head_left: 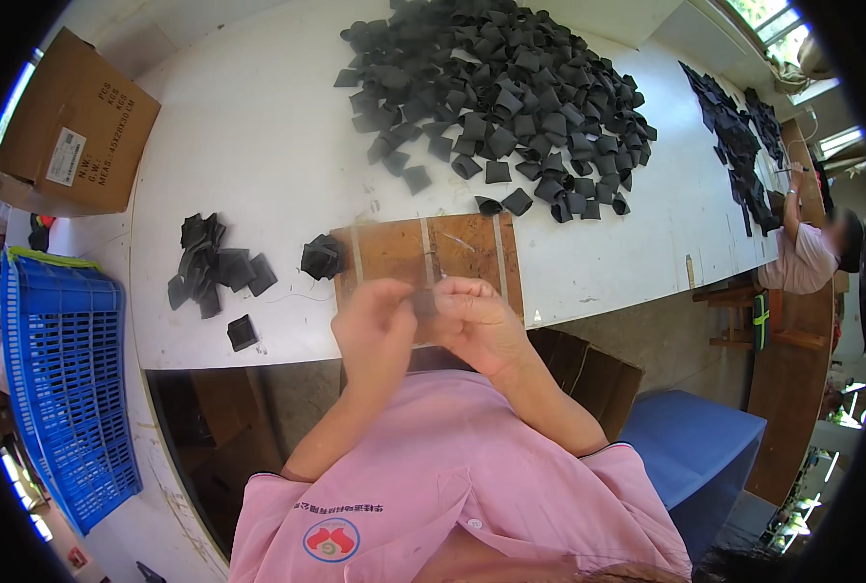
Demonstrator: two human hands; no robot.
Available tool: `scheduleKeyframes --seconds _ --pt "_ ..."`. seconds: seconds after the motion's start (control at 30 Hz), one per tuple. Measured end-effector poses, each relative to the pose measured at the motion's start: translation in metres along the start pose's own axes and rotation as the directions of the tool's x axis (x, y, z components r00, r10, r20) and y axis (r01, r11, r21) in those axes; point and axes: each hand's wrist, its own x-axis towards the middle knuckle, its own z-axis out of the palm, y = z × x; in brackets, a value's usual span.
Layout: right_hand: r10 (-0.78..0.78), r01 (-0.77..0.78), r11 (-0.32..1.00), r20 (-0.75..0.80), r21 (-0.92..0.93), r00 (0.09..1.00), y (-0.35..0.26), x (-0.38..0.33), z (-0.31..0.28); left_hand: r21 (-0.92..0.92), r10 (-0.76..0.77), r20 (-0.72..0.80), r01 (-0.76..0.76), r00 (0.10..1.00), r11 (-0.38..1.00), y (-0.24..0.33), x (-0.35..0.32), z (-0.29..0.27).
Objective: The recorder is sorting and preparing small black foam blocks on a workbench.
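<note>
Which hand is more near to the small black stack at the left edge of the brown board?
Left. The left hand is just below and right of the small black stack; the right hand is farther right, beyond the left hand.

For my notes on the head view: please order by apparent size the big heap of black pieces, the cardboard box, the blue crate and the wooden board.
1. big heap of black pieces
2. blue crate
3. cardboard box
4. wooden board, partly hidden by hands

Fisheye bending makes crate versus box unsure.
</note>
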Motion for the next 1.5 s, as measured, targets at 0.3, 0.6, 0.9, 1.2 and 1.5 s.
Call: scheduleKeyframes --seconds 0.3,0.6,0.9,1.2,1.5 --pt "-0.195 0.272 0.746 0.192 -0.607 0.962 -0.043 0.004 0.045 -0.702 -0.100 0.701 0.660 0.706 -0.268 0.019 0.034 -0.018" --pt "-0.112 0.223 0.687 0.202 -0.692 0.973 -0.040 0.025 0.015 -0.708 -0.377 0.524 0.637 0.764 0.306 0.021 0.036 -0.017" --pt "-0.652 0.487 -0.244 0.513 -0.839 0.558 -0.030 -0.008 0.035 -0.108 0.271 0.241 -0.252 0.932 0.962 0.030 0.046 -0.008" --pt "-0.669 0.526 -0.148 0.476 -0.838 0.570 -0.026 -0.002 0.050 -0.773 -0.021 0.131 0.116 0.991 0.623 0.027 0.038 -0.012" --pt "-0.646 0.537 -0.422 0.658 -0.730 0.387 -0.023 0.013 0.029 -0.623 -0.049 0.103 0.103 0.993 0.775 0.025 0.033 -0.011"
